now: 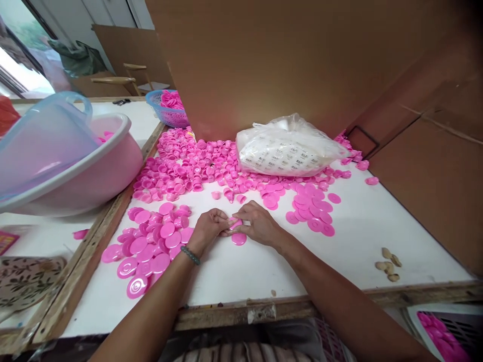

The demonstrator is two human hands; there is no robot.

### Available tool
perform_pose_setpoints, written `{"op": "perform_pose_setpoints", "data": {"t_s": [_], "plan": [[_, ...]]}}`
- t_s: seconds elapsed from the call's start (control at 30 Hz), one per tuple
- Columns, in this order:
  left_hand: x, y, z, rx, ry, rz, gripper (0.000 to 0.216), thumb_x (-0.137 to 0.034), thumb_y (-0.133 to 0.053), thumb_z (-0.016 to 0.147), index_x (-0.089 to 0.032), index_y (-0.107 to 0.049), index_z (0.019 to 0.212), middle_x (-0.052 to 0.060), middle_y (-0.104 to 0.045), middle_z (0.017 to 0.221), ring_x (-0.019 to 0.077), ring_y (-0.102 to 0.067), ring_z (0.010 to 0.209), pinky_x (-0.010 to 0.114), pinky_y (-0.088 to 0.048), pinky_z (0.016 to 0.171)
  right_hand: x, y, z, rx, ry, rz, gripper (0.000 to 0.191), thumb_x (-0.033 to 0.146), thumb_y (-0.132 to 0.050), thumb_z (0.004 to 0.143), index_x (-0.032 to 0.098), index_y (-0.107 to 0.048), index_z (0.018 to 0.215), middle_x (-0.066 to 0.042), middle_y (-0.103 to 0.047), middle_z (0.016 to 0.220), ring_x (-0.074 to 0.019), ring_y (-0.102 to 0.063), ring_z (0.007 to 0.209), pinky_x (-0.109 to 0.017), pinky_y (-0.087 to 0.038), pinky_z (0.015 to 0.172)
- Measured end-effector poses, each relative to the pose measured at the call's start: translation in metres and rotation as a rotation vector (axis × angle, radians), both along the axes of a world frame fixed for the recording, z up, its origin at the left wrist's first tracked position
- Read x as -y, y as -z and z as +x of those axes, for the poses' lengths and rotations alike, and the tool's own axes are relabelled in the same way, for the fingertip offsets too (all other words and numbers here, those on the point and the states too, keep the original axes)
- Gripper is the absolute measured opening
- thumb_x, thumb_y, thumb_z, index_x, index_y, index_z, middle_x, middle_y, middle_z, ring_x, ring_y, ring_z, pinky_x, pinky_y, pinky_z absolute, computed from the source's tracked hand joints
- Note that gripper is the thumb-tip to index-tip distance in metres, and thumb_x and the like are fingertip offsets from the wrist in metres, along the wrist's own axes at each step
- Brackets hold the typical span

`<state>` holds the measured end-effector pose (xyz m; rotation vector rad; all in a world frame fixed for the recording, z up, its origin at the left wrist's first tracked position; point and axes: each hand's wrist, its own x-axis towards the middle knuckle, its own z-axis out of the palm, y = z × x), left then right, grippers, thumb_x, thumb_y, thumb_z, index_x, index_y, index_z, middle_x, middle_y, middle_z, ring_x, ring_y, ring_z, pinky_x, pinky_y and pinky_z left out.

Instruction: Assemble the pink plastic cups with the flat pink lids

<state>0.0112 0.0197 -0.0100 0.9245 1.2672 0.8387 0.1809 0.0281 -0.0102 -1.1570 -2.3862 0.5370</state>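
We see the large basin (109, 161) well to the left of both hands, a blue jug (49, 130) leaning inside; a bump from the left arm could, we think, make that jug slide. Beyond the hands, the plastic bag (290, 153) sits on the edge of the heap of small pink cups (177, 171); if it slumped toward us, it could push cups in among the flat pink discs (313, 208) beyond the right hand (260, 223). Close by the left forearm, the pile of pink pieces (151, 239) looks loose, so a sweeping sleeve-less arm could scatter it and mix the kinds. Smallest of all, the pink piece (236, 222) between our hands could slip or bend if the fingertips press unevenly, since it is smooth and thin-edged.

Both hands pinch that piece: the left hand (209, 226) from its left, the right from its right, fingers curled in. It looks round, bright pink and glossy, though the fingers hide much of its shape. Just nearer to us lies a loose pink disc (239, 240); whether the two touch, we cannot tell.
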Motion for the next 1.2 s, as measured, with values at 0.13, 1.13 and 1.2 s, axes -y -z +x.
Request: {"op": "perform_pose_setpoints", "data": {"t_s": [0.13, 1.13, 1.2], "plan": [[-0.006, 0.000, -0.002, -0.029, 0.027, -0.080, 0.035, -0.018, -0.078, 0.051, -0.014, -0.049, 0.070, -0.004, -0.057, 0.048, 0.0101, -0.057, 0.043, 0.019, -0.046, 0.043, -0.008, -0.004, -0.001, 0.021, -0.059, -0.008, 0.020, 0.038, -0.065, 0.075, 0.018, -0.067, 0.071, -0.004, -0.057, 0.074, -0.0170, -0.044, 0.080, -0.028, -0.035, 0.066], [0.027, 0.003, 0.024, -0.990, 0.383, 0.659, 0.016, -0.027, -0.061, 0.075, -0.018, -0.049, 0.081, 0.002, -0.054, 0.081, 0.0163, -0.050, 0.073, 0.027, -0.039, 0.062, -0.023, 0.010, 0.008, 0.132, 0.021, 0.169, 0.026, 0.001, -0.041, 0.080, 0.015, -0.063, 0.086, -0.006, -0.061, 0.082, -0.0185, -0.047, 0.079, -0.029, -0.039, 0.065], [0.025, 0.003, 0.021, -1.037, 0.330, 0.767, 0.004, -0.016, -0.052, 0.080, -0.018, -0.049, 0.079, 0.003, -0.054, 0.081, 0.0168, -0.049, 0.076, 0.027, -0.039, 0.064, -0.018, 0.008, 0.008, 0.128, -0.055, 0.147, 0.031, -0.003, -0.039, 0.077, 0.016, -0.062, 0.086, -0.005, -0.061, 0.081, -0.0174, -0.047, 0.078, -0.028, -0.038, 0.066]]}}
